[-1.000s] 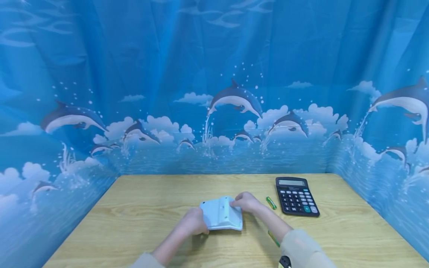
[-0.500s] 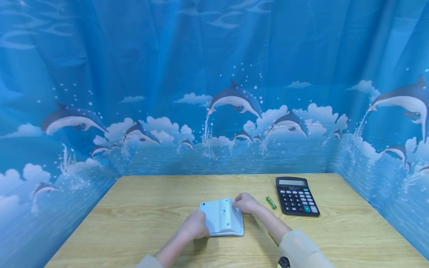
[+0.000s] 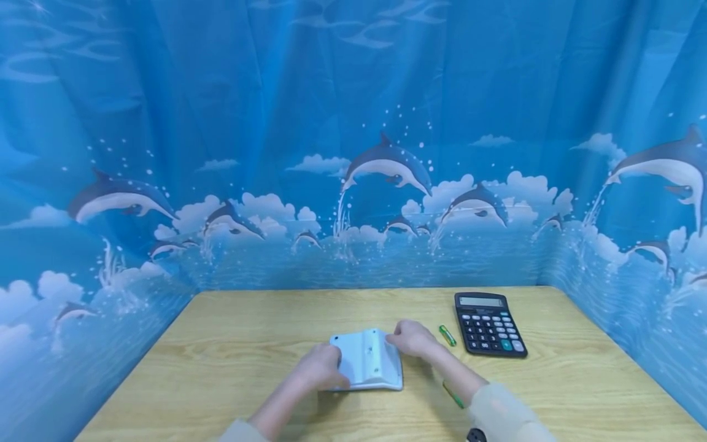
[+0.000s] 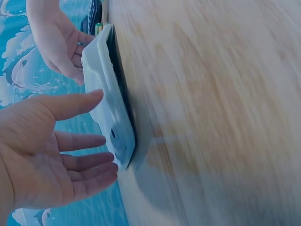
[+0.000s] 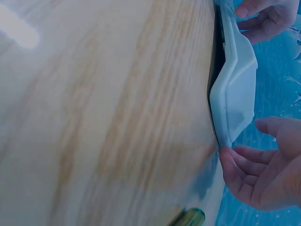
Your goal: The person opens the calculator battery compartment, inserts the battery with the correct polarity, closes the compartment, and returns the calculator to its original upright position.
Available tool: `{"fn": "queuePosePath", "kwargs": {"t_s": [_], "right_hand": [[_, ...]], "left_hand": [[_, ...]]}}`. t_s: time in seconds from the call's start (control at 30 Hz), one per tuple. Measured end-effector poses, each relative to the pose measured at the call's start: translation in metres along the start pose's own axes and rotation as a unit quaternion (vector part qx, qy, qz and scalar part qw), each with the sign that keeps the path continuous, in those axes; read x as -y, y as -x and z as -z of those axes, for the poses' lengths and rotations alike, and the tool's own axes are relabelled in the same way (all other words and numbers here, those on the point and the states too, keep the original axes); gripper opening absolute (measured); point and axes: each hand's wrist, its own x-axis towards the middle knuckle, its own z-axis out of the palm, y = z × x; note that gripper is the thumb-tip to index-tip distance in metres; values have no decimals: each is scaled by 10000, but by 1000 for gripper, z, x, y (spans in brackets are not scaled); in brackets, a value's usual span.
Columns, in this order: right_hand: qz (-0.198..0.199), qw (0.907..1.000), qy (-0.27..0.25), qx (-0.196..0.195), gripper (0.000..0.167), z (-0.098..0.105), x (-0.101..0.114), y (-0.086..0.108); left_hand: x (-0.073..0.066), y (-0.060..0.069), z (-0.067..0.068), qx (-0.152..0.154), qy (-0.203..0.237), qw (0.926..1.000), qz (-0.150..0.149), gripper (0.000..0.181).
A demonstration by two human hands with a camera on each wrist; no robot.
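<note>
A pale blue-white plastic device (image 3: 359, 361) lies on the table with a raised ridge and small dark screw holes or feet facing up. Its kind cannot be told from this side. My left hand (image 3: 319, 367) is at its left edge; in the left wrist view the thumb and fingers (image 4: 77, 162) are spread and nearly straight beside the device (image 4: 106, 94). At the right edge is my right hand (image 3: 414, 339), its fingers loosely bent. The right wrist view has its fingertips (image 5: 227, 155) at the device's corner and the thumb apart.
A black calculator (image 3: 490, 325) lies at the right rear. Beside it is a green battery (image 3: 447, 335); another green battery (image 3: 453, 394) lies by my right forearm. A dark object (image 3: 475, 435) is partly hidden by the sleeve. A dolphin-print curtain (image 3: 353, 153) surrounds the table (image 3: 221, 344).
The device's near edge has come down and it now lies flat on the table. The left hand's fingers have loosened from its edge; the right hand has shifted slightly right.
</note>
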Motion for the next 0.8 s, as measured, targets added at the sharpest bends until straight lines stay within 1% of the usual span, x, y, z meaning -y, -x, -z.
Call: {"fn": "queuePosePath", "kwargs": {"t_s": [0.13,0.27,0.37,0.43,0.57,0.7,0.8], "right_hand": [[37,9999,-138,53,48,0,-2,6],[261,9995,-165,-91,65,-6,-1,9],[367,9991,-100,-185,71,-9,3,11],[364,9991,-52,-217,74,-12,6,12],[268,9992,193,-212,72,-16,12,13],[216,9981,498,-278,66,-17,15,13],[160,9975,625,-275,66,-17,17,13]], "left_hand": [[3,-1,-1,-18,-206,9995,-221,35],[5,0,-2,-63,-496,9978,-426,35],[5,0,-2,-56,-607,9970,-473,33],[5,0,-2,-53,-653,9965,-514,32],[5,0,-3,-32,-690,9957,-611,31],[4,0,-3,39,-686,9958,-599,31],[3,-1,-3,49,-711,9956,-606,30]]}}
